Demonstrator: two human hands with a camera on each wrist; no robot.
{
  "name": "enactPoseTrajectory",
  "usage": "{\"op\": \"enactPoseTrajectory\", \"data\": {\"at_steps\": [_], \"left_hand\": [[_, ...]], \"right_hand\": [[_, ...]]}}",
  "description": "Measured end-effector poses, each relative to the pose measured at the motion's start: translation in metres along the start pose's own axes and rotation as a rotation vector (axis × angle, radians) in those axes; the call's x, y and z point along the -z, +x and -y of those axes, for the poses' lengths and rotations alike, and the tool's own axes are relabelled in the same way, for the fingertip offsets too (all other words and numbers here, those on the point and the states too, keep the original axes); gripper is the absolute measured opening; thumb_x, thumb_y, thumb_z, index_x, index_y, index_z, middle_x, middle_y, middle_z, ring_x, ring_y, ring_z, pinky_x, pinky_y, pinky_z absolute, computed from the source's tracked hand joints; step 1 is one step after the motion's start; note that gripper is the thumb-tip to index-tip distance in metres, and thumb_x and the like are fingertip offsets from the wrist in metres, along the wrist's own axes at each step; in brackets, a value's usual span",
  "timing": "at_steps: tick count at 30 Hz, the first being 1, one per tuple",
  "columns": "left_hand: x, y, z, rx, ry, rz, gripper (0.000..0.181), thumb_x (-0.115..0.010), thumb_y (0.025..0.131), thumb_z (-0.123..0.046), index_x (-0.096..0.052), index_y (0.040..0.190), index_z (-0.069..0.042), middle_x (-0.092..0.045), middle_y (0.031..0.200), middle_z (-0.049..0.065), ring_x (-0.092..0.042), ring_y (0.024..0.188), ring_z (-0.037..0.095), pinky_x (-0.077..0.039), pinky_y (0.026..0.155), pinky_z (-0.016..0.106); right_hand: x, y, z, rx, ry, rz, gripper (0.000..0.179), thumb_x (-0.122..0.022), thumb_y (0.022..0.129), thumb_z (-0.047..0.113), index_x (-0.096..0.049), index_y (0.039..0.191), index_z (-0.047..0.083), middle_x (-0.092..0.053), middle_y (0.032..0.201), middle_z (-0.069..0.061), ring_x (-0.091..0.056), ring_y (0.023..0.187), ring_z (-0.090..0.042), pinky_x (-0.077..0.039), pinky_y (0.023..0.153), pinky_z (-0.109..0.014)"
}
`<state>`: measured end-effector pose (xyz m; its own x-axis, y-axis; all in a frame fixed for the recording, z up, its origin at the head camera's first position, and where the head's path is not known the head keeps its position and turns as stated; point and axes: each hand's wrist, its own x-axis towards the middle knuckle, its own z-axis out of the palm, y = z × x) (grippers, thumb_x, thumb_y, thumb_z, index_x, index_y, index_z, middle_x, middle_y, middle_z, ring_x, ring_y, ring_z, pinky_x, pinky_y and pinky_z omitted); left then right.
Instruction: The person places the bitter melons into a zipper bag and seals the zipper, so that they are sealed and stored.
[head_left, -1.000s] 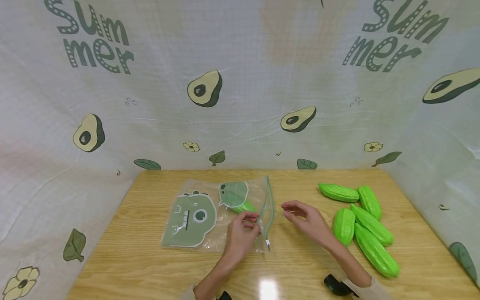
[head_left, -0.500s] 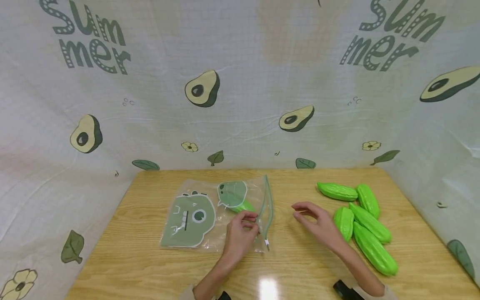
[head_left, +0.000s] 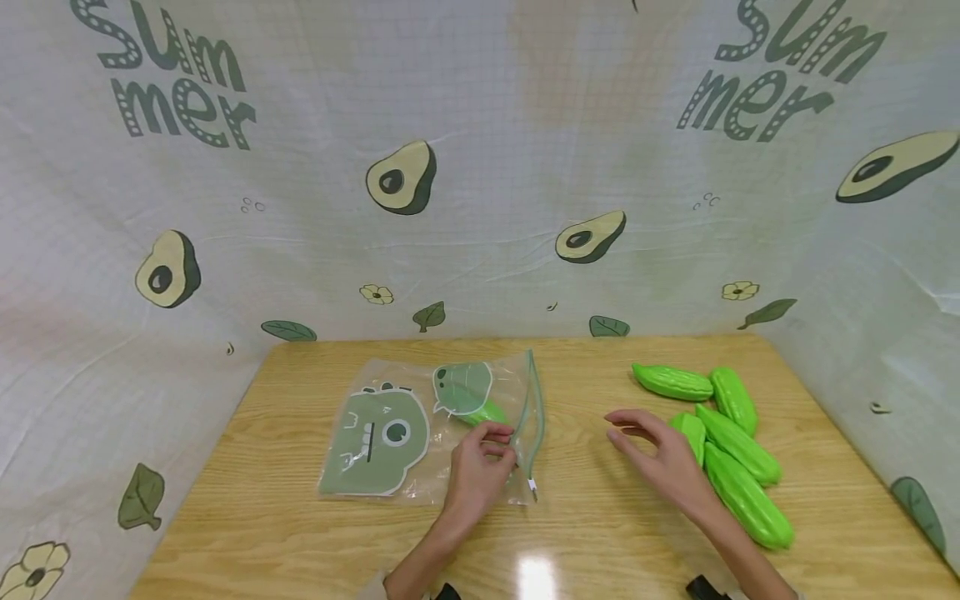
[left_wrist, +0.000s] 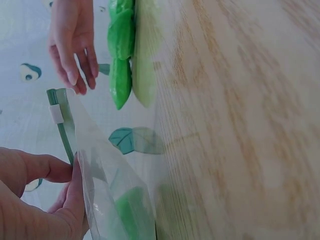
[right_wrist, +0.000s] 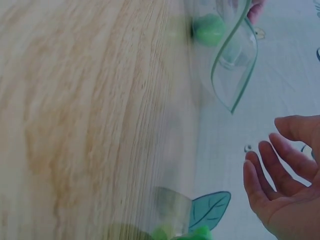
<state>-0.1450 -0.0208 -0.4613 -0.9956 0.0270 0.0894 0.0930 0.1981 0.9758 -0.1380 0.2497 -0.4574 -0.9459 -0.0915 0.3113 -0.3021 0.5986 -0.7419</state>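
Note:
A clear zip bag (head_left: 442, 467) printed with a green monster face lies on the table, its open mouth facing right. My left hand (head_left: 478, 468) pinches the bag's upper layer near the mouth, lifting it so a gap shows in the right wrist view. Inside the bag is one bright green bitter melon (head_left: 489, 412), partly behind the print. The white slider (left_wrist: 56, 114) sits at the near end of the green zip strip. My right hand (head_left: 663, 458) hovers with nothing in it, fingers loosely bent, between the bag and several bitter melons (head_left: 748, 496), partly covering one of them.
The bitter melons lie in a loose group on the right of the wooden table (head_left: 285, 542). A pale cloth (head_left: 480, 275) with avocado prints hangs behind the table and along both sides.
My right hand has moved to the right, away from the bag mouth and toward the bitter melons. The left hand keeps its pinch on the bag, which stays in place.

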Motion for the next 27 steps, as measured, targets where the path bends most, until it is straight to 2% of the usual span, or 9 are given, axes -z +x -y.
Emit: {"op": "enactPoseTrajectory", "data": {"at_steps": [4,7,13,20,27], "left_hand": [[0.0,0.0,-0.001,0.004,-0.002,-0.001,0.025,-0.066,0.082,0.011,-0.071,0.104,0.002,-0.069,0.097,0.01,-0.07,0.077,0.015,-0.056,0.061,0.02],[0.0,-0.001,-0.002,0.007,-0.006,0.001,0.025,-0.066,0.082,0.01,-0.071,0.105,0.002,-0.069,0.097,0.01,-0.07,0.077,0.015,-0.056,0.061,0.02],[0.001,-0.001,-0.002,0.008,-0.014,0.007,0.025,-0.066,0.082,0.01,-0.07,0.106,0.002,-0.068,0.098,0.01,-0.069,0.078,0.015,-0.056,0.062,0.02],[0.001,-0.001,-0.002,0.003,0.001,0.009,0.025,-0.066,0.082,0.01,-0.07,0.105,0.002,-0.068,0.098,0.01,-0.069,0.077,0.015,-0.055,0.062,0.02],[0.0,-0.002,-0.001,0.001,-0.009,0.011,0.025,-0.066,0.082,0.01,-0.07,0.106,0.003,-0.068,0.098,0.011,-0.069,0.078,0.015,-0.056,0.063,0.02]], "right_hand": [[0.004,-0.005,0.001,-0.022,-0.014,-0.018,0.026,-0.07,0.1,0.017,-0.07,0.122,0.005,-0.071,0.12,-0.005,-0.068,0.107,-0.023,-0.057,0.092,-0.037],[0.007,-0.009,0.001,-0.037,-0.037,-0.037,0.026,-0.071,0.099,0.018,-0.07,0.122,0.007,-0.071,0.121,-0.005,-0.069,0.105,-0.024,-0.058,0.088,-0.038],[0.013,-0.014,-0.001,0.004,-0.05,-0.085,0.025,-0.074,0.096,0.011,-0.071,0.12,0.006,-0.072,0.118,-0.007,-0.068,0.102,-0.015,-0.057,0.085,-0.026],[0.017,-0.019,-0.006,0.087,-0.096,-0.159,0.026,-0.077,0.09,0.001,-0.072,0.115,0.004,-0.073,0.112,-0.006,-0.061,0.104,0.001,-0.047,0.089,-0.009],[0.023,-0.028,-0.009,0.14,-0.149,-0.238,0.032,-0.081,0.083,-0.004,-0.073,0.112,0.003,-0.073,0.108,-0.007,-0.056,0.102,0.009,-0.041,0.091,-0.005]]}}
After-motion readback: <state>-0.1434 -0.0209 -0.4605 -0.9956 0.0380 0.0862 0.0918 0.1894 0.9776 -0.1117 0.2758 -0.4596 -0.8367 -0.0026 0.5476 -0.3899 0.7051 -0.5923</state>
